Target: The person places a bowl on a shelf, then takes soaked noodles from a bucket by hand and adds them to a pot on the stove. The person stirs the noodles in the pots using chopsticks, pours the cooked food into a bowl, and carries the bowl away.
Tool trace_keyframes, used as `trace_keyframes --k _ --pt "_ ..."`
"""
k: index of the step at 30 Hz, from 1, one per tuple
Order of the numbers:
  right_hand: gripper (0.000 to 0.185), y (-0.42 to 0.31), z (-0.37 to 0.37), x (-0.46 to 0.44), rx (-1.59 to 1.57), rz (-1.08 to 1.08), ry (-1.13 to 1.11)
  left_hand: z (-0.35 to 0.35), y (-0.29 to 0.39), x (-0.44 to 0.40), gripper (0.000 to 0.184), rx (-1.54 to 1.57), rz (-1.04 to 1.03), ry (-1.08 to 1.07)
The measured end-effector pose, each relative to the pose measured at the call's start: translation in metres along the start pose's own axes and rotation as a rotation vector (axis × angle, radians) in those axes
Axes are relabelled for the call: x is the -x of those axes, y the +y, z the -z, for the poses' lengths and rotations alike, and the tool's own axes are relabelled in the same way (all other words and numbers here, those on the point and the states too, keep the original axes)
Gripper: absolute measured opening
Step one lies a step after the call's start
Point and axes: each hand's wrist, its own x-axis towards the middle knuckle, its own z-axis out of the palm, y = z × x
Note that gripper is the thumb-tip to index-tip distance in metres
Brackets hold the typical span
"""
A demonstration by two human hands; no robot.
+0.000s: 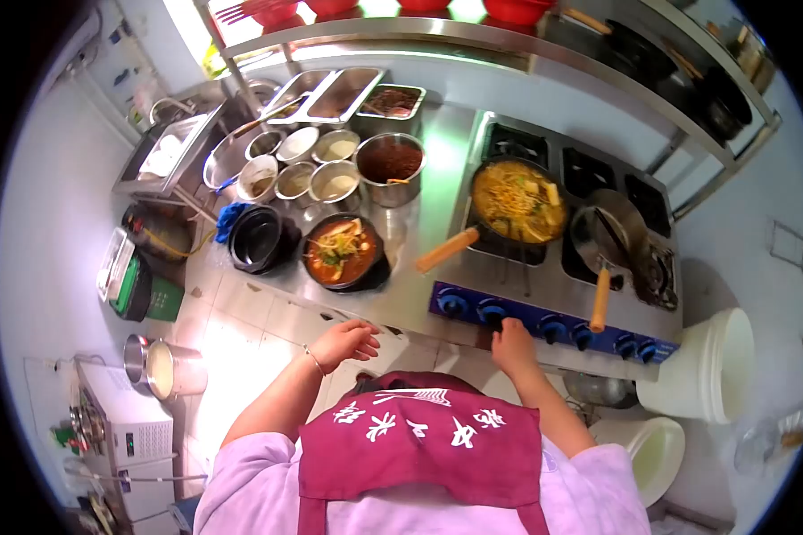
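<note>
My right hand (511, 346) is at the stove's blue control panel (551, 329), its fingers closed at a dark knob (492, 312) below the noodle pan. That pan (519, 201) sits on the front left burner, full of noodles in yellow broth, its wooden handle (448, 250) pointing left. My left hand (348, 344) hangs in front of the counter edge, fingers loosely curled, with nothing visible in it. Beyond it on the counter stands a black bowl of red soup (340, 251) with pale and green toppings.
An empty saucepan (608, 234) stands on the stove to the right. Stacked black bowls (257, 239), a pot of red sauce (391, 169) and several metal containers (335, 182) crowd the counter. White buckets (698, 366) stand at the right. A metal shelf (473, 36) runs overhead.
</note>
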Motion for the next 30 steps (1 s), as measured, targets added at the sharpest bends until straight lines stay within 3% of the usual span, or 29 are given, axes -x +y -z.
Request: trace_keyframes --k 6,9,11,12,14,16,18,20,24,30 --pt "0.021 0.001 -0.032 -0.002 0.011 -0.067 -0.012 0.070 -0.020 0.007 0.031 0.126 0.007 0.051" --pt "0.020 0.000 -0.045 0.003 -0.151 -0.209 0.009 0.112 -0.026 0.004 0.031 0.135 -0.012 0.059" --pt "0.022 -0.005 -0.057 0.012 -0.429 -0.497 -0.214 0.144 -0.029 -0.001 0.031 0.119 -0.023 0.069" --pt "0.022 -0.014 -0.066 0.012 -0.423 -0.504 -0.210 0.160 -0.030 -0.006 0.030 0.122 -0.056 0.121" --pt "0.025 -0.051 -0.083 0.016 -0.823 -0.557 -0.453 0.188 -0.033 -0.020 0.034 0.145 -0.099 0.212" --pt "0.027 -0.095 -0.101 -0.005 -0.856 -0.363 -0.445 0.214 -0.035 -0.049 0.037 0.108 -0.109 0.246" --pt "0.029 -0.146 -0.110 -0.042 -0.962 -0.363 -0.354 0.229 -0.027 -0.077 0.045 0.050 -0.115 0.312" --pt "0.031 -0.179 -0.119 -0.080 -0.864 -0.386 -0.232 0.236 -0.020 -0.105 0.045 0.045 -0.115 0.330" --pt "0.030 -0.196 -0.151 -0.141 -0.705 -0.482 -0.149 0.248 -0.015 -0.154 0.038 0.085 -0.176 0.377" --pt "0.024 -0.204 -0.154 -0.167 -0.977 -0.622 -0.207 0.256 -0.008 -0.189 0.031 -0.024 -0.259 0.294"
